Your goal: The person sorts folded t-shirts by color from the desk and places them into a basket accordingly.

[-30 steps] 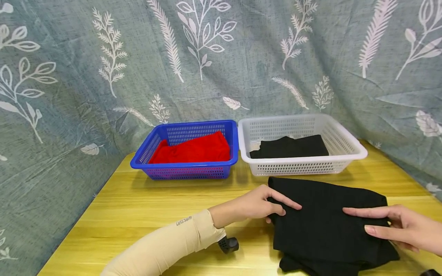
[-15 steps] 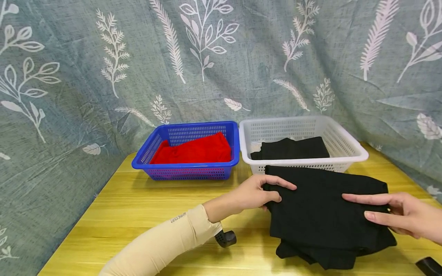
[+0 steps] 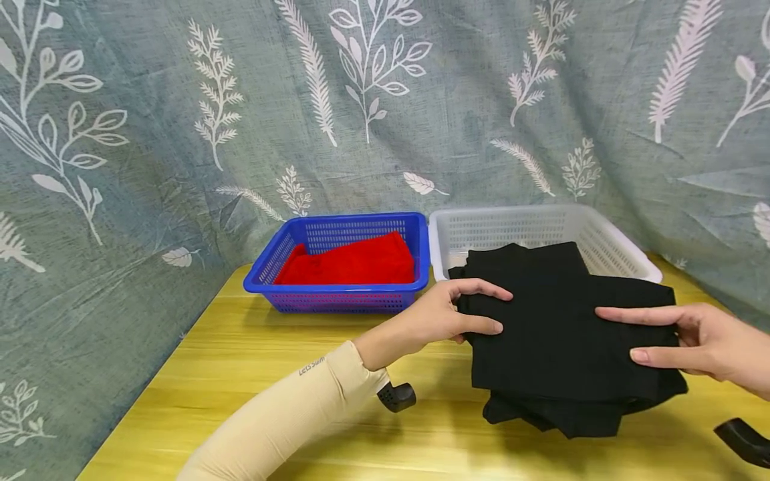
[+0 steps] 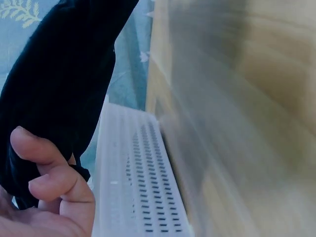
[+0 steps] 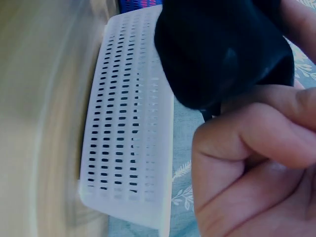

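Note:
A folded black garment hangs above the table, carried between both hands. My left hand pinches its left edge, thumb and forefinger on top and the other fingers curled beneath, as the left wrist view shows. At the opposite edge, my right hand grips it the same way. Loose folds droop from its near side. Behind it stands a white plastic basket, its front wall largely hidden in the head view. Another black garment lies inside that basket, overlapped in sight by the held one.
Left of the white basket is a blue basket with a red garment in it. Both stand on a yellow wood-grain table. A grey-green leaf-patterned curtain rises behind and along the sides.
Both hands have raised the black garment off the table and moved it forward toward the white basket, so that it now covers the basket's front. The camera view has shifted slightly.

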Demonstrator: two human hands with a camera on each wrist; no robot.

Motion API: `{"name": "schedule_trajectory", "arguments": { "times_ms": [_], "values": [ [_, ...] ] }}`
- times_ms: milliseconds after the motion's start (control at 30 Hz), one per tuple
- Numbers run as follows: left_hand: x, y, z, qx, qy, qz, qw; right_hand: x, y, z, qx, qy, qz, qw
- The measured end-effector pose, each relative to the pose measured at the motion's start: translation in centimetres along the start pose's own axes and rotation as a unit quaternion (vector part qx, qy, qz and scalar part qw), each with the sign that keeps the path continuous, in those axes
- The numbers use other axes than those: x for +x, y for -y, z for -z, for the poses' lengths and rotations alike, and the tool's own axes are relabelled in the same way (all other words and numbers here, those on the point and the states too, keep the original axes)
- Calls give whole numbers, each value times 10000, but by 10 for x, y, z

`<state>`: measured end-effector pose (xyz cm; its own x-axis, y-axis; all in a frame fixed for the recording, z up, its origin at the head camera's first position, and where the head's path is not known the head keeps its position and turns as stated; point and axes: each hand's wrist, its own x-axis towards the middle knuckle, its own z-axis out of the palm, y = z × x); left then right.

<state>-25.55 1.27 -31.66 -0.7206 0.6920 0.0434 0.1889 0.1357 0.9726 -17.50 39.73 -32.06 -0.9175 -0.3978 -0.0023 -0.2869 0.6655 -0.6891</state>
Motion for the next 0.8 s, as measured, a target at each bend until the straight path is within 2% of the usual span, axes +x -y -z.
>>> {"name": "schedule_trajectory", "arguments": {
  "times_ms": [167,333,600,800],
  "values": [
    [6,-4,9,-242,-109,117,9996,13,10,7,29,-127,-288,9995],
    [16,-5,16,-628,-269,113,9976,29,17,16,-114,-323,-328,9989],
    [30,-6,29,-257,-599,5,9979,53,22,25,105,-369,-283,9989],
    [35,-8,39,-294,-651,-16,9974,70,24,33,352,-273,-224,9988]
  ]
}}
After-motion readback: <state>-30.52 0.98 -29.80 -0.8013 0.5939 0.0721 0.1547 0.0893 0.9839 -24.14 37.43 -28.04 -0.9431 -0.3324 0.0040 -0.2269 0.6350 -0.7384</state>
